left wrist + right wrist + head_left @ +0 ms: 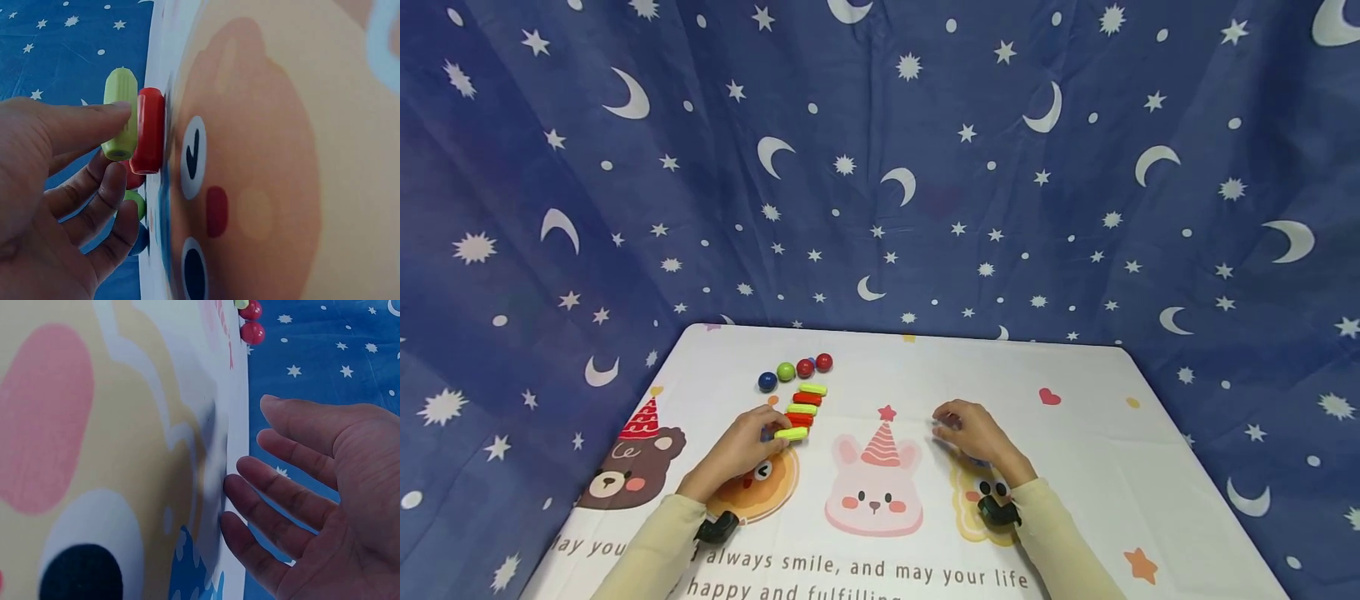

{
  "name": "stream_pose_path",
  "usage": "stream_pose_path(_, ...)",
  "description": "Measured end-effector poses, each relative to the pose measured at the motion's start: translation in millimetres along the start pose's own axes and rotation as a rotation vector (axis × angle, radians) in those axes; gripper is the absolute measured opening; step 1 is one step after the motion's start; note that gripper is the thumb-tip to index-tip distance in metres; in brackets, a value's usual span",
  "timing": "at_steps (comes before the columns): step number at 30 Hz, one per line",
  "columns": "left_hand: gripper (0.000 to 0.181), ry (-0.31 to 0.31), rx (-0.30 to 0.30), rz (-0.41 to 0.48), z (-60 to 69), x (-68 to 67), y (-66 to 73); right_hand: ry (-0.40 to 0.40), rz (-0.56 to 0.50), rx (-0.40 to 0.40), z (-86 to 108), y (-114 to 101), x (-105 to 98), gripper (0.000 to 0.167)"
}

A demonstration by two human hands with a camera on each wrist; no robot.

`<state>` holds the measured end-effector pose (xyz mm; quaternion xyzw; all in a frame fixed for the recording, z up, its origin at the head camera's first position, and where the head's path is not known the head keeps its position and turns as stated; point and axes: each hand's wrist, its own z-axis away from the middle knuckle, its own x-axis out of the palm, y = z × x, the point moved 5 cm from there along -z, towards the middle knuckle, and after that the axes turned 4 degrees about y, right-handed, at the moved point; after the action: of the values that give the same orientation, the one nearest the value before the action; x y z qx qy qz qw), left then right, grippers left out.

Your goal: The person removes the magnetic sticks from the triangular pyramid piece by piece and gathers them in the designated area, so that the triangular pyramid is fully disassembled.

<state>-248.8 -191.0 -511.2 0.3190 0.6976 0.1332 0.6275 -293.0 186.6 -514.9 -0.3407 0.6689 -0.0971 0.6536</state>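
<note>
My left hand [747,443] pinches a yellow-green ribbed cylinder [792,434] between thumb and fingers, at the near end of a row of similar pieces. Seen from the left wrist, that cylinder [120,87] stands a little off the cloth, beside a red cylinder [150,128]. Beyond it in the head view, red [807,399] and yellow-green [813,389] cylinders alternate in a slanting line. My right hand [976,429] hovers over the cloth to the right, its fingers loosely bent and holding nothing.
Behind the row lie a dark blue ball [767,382], a green ball [786,372] and two red balls [824,362]. A bit of blue shows behind the red ones. The white printed tablecloth [1075,400] meets a blue star-patterned curtain [940,200] at the back.
</note>
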Motion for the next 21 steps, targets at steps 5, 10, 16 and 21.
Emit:
stream_pose_path(5, 0.018, -0.013, -0.026, -0.021, -0.4, 0.9, -4.3, 0.005, 0.0, 0.0, -0.6, -0.6, 1.4, 0.021)
stream_pose_path(10, 0.017, -0.02, -0.03, -0.033, -1.3, 2.2, -7.5, 0.002, 0.005, 0.013, -0.3, -0.6, 2.7, 0.021)
stream_pose_path(16, 0.017, -0.004, -0.044, -0.044, -2.9, 3.0, -11.5, 0.006, 0.006, 0.011, 0.6, -1.5, 3.2, 0.022)
stream_pose_path(21, 0.015, 0.032, -0.057, -0.043, -3.0, -1.2, -7.9, 0.004, 0.005, 0.01, 1.3, -0.3, 3.4, 0.022)
